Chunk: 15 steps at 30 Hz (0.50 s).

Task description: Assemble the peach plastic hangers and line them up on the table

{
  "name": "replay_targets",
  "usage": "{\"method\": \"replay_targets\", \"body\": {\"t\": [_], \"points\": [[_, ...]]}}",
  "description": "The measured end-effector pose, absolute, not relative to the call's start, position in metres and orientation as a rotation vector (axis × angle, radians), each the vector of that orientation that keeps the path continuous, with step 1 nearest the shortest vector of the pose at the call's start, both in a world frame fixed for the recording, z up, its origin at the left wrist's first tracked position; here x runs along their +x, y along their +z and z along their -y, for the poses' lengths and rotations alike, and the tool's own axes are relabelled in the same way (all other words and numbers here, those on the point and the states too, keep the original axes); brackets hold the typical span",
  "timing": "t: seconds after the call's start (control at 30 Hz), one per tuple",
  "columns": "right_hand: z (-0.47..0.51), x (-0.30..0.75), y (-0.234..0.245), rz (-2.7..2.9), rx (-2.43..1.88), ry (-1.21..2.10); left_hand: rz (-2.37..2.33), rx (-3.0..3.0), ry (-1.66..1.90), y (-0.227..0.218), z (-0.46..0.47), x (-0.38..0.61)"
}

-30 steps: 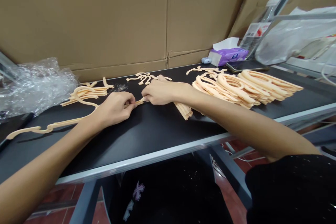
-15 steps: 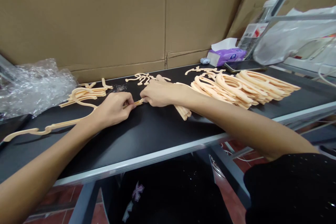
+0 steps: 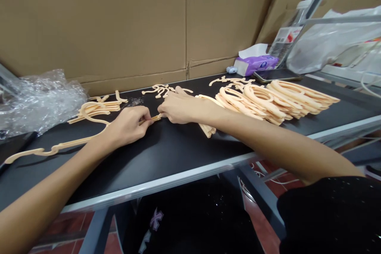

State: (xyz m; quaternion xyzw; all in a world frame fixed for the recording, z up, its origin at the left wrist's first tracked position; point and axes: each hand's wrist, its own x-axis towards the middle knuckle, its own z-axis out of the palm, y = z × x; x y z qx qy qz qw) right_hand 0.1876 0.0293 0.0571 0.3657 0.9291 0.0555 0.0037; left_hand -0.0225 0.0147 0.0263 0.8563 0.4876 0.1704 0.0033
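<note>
**Left edge of the bench.** Crumpled plastic film (image 3: 38, 99) lies at the far left corner against the cardboard wall (image 3: 119, 20). A long peach hanger piece (image 3: 59, 145) runs from the left edge across the black bench (image 3: 166, 154) towards its middle. Behind it, near the back edge, lies a small pile of like parts (image 3: 95, 109).

**Hands.** The left hand (image 3: 126, 125) is closed on the hanger piece close to its inner end. The right hand (image 3: 178, 107) pinches the tip (image 3: 154, 118) of the same piece. The two hands are almost touching, both low on the bench surface at mid-depth.

**Step in hand (judgement).** Fine work on the tip: one hand steadies, the other works the end. What exactly is done to the tip cannot be told, because fingers cover it.

**Next move (judgement).** It calls for a firm left-hand hold, so that the long free end does not swing, and a short, controlled right-hand action.

**Right of the hands.** Small offcuts (image 3: 162, 89) lie by the back edge. A short bundle (image 3: 208, 129) sits under the right forearm. A large overlapping stack of hangers (image 3: 276, 99) fills the right half.

**Room.** Bare bench lies between the hands and the front edge (image 3: 184, 176). The right side is crowded.
</note>
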Motion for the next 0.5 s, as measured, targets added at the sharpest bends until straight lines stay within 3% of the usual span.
{"method": "replay_targets", "body": {"t": [0.23, 0.5], "points": [[-0.0342, 0.1853, 0.0560, -2.896, 1.135, 0.120, -1.467, 2.721, 0.564, 0.0246, -0.0149, -0.0252], [-0.0259, 0.1875, 0.0536, -2.896, 1.111, 0.286, -1.482, 2.732, 0.550, 0.0244, -0.0156, -0.0252]]}}
